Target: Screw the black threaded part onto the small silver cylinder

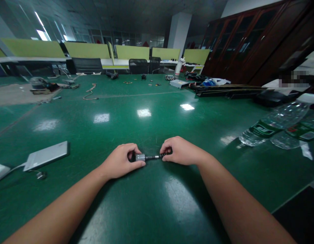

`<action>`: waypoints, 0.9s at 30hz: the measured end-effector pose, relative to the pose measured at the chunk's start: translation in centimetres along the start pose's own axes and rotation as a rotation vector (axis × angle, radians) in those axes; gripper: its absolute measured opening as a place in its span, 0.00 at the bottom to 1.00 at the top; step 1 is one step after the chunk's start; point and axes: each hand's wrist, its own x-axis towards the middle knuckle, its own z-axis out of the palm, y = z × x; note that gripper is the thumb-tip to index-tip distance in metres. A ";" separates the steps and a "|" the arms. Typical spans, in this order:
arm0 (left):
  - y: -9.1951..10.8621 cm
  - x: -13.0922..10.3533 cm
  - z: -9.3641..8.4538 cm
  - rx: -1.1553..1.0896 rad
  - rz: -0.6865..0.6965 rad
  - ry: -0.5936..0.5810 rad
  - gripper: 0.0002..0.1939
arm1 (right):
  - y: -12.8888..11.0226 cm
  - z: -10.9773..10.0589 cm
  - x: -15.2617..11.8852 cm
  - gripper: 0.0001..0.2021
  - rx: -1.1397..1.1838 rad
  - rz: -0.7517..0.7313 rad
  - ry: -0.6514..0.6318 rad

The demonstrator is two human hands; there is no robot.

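Observation:
Near the middle of the green table (116, 125), my left hand (121, 161) is closed round a silver metal cylinder (140, 157). A thin dark rod (150, 157) with a bright section sticks out of the cylinder to the right. At the rod's right end, my right hand (181, 150) pinches a small black part (162, 155) that looks like a coil spring. Both hands stay low over the tabletop, with the cylinder and rod lying level between them. The fingers hide part of the cylinder and most of the black part.
A silver power-bank-like box (47, 156) with a white cable lies at left. Clear plastic bottles (263, 130) stand at right. Farther back are dark metal strips (223, 90), a grey box (179, 83), a cord (90, 93) and a tool-like object (40, 84) on a board.

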 end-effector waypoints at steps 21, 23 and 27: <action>0.1 0.0 -0.2 0.006 0.023 0.007 0.16 | -1.6 2.8 1.3 0.15 0.305 -0.094 0.083; 0.1 0.0 -0.2 -0.005 0.033 -0.003 0.17 | -1.5 2.8 1.3 0.15 0.300 -0.091 0.077; 0.2 0.1 -0.1 -0.024 0.038 -0.014 0.14 | -1.5 2.5 1.1 0.14 0.258 -0.098 0.061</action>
